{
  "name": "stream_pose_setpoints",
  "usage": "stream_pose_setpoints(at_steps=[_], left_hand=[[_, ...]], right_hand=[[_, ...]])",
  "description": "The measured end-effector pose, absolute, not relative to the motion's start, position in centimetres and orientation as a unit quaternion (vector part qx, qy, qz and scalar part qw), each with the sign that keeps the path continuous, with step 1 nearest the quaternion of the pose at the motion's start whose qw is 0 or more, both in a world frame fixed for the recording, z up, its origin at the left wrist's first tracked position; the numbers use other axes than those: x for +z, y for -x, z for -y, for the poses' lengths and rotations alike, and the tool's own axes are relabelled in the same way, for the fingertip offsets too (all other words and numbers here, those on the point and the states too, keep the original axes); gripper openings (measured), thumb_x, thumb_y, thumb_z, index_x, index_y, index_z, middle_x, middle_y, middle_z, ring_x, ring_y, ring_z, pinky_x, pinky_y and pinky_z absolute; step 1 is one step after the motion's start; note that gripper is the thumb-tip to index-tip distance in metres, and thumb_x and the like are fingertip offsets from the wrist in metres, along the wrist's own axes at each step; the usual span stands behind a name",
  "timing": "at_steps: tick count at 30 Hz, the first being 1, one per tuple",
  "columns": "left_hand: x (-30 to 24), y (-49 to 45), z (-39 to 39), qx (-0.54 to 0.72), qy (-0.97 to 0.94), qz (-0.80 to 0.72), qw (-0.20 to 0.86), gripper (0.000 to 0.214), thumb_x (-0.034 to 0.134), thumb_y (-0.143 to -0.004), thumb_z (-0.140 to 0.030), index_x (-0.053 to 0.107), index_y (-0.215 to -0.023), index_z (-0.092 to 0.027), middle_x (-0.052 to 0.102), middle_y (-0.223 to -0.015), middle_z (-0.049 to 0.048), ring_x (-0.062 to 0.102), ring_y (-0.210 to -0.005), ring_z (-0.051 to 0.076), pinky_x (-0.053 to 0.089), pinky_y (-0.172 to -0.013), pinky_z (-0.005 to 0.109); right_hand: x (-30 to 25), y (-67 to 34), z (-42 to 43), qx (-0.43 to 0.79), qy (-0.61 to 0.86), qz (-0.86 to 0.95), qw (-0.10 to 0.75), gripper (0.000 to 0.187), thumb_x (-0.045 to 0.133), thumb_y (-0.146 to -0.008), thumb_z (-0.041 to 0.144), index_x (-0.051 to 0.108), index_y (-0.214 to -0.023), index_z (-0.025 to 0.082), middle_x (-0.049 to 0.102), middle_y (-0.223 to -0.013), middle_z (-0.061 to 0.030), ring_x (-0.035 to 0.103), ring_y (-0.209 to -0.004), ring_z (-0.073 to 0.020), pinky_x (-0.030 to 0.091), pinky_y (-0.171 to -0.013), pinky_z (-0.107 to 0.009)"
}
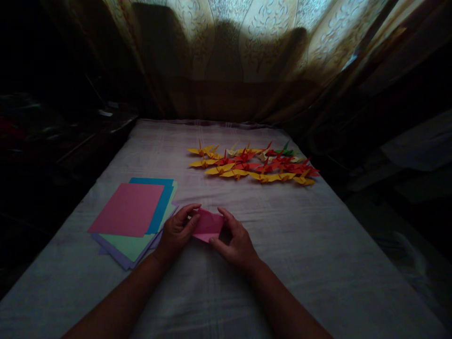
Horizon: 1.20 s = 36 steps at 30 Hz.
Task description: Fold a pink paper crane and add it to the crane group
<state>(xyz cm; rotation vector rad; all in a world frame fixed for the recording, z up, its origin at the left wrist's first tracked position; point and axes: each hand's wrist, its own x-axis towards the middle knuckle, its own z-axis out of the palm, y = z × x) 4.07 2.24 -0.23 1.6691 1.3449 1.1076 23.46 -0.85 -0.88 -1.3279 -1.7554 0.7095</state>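
A small folded piece of pink paper (207,225) lies on the white cloth (282,235) in front of me. My left hand (176,233) pinches its left edge with thumb and fingers. Its right edge is gripped between the thumb and fingers of my right hand (235,242). Both hands rest low on the cloth, close together.
A stack of coloured paper sheets (132,214), pink on top with blue, green and lilac under it, lies left of my hands. Several folded paper cranes (254,165) in yellow, red and green sit in rows farther back. A patterned curtain (247,47) hangs behind. The surroundings are dark.
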Motion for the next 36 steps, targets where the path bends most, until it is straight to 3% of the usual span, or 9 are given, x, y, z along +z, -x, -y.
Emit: stream_pose_setpoints(at_steps=[8,13,19,22,25,31,36], left_hand=[[-0.6,-4.2,-2.4,0.429,-0.624,-0.541,0.366,0.043,0.055,-0.089,-0.042,0.056,-0.128,-0.021,0.064,-0.088,-0.0001,0.058,-0.059,0.010,0.047,-0.054,0.019],[-0.6,-4.0,-2.7,0.388,-0.708,-0.512,0.294,0.039,0.057,-0.088,-0.035,0.061,-0.125,-0.024,0.065,-0.078,-0.0008,0.060,-0.069,0.015,0.050,-0.070,0.029],[-0.6,-4.0,-3.1,0.336,-0.793,-0.475,0.179,0.024,0.057,-0.089,-0.032,0.072,-0.106,-0.025,0.071,-0.081,0.0028,0.063,-0.078,0.020,0.044,-0.082,0.038],[-0.6,-4.1,-3.0,0.322,-0.809,-0.467,0.157,0.021,0.056,-0.090,-0.031,0.075,-0.097,-0.025,0.071,-0.079,0.0034,0.063,-0.078,0.020,0.041,-0.082,0.039],[-0.6,-4.2,-2.9,0.309,-0.824,-0.454,0.138,0.021,0.057,-0.091,-0.033,0.075,-0.098,-0.024,0.073,-0.081,0.0036,0.063,-0.079,0.021,0.040,-0.085,0.041],[-0.7,-4.2,-2.8,0.298,-0.823,-0.473,0.099,0.026,0.057,-0.092,-0.036,0.073,-0.107,-0.021,0.073,-0.086,0.0064,0.064,-0.083,0.023,0.041,-0.086,0.042],[-0.7,-4.0,-2.7,0.287,-0.822,-0.485,0.078,0.027,0.055,-0.094,-0.036,0.072,-0.107,-0.020,0.073,-0.087,0.0070,0.064,-0.084,0.024,0.042,-0.085,0.042]], right_hand=[[-1.7,-23.4,0.7,0.339,0.510,0.635,0.471,0.057,0.058,-0.084,0.021,0.043,-0.139,0.022,0.071,-0.083,0.0011,0.066,-0.071,-0.0126,0.054,-0.070,-0.024],[-1.5,-23.9,0.1,0.327,0.530,0.581,0.524,0.048,0.057,-0.087,0.025,0.046,-0.134,0.021,0.070,-0.084,0.0008,0.068,-0.070,-0.0116,0.055,-0.067,-0.022],[-1.6,-24.6,-0.5,0.232,0.558,0.611,0.512,0.038,0.059,-0.087,0.025,0.055,-0.125,0.023,0.067,-0.099,-0.0039,0.063,-0.066,-0.0112,0.056,-0.063,-0.024],[-1.7,-24.9,-0.8,0.152,0.535,0.666,0.497,0.019,0.055,-0.088,0.019,0.064,-0.104,0.022,0.065,-0.096,-0.0053,0.064,-0.077,-0.0146,0.056,-0.073,-0.028],[-1.9,-25.1,-1.1,0.124,0.517,0.701,0.475,0.016,0.051,-0.090,0.016,0.066,-0.093,0.022,0.066,-0.090,-0.0051,0.064,-0.086,-0.0171,0.054,-0.078,-0.029],[-2.0,-25.1,-0.9,0.067,0.530,0.746,0.397,0.018,0.053,-0.091,0.020,0.069,-0.100,0.022,0.070,-0.106,-0.0078,0.062,-0.102,-0.0215,0.047,-0.091,-0.038],[-1.9,-25.0,-0.5,-0.004,0.533,0.784,0.318,0.028,0.058,-0.086,0.017,0.071,-0.109,0.025,0.061,-0.131,-0.0106,0.050,-0.124,-0.0284,0.041,-0.097,-0.044]])
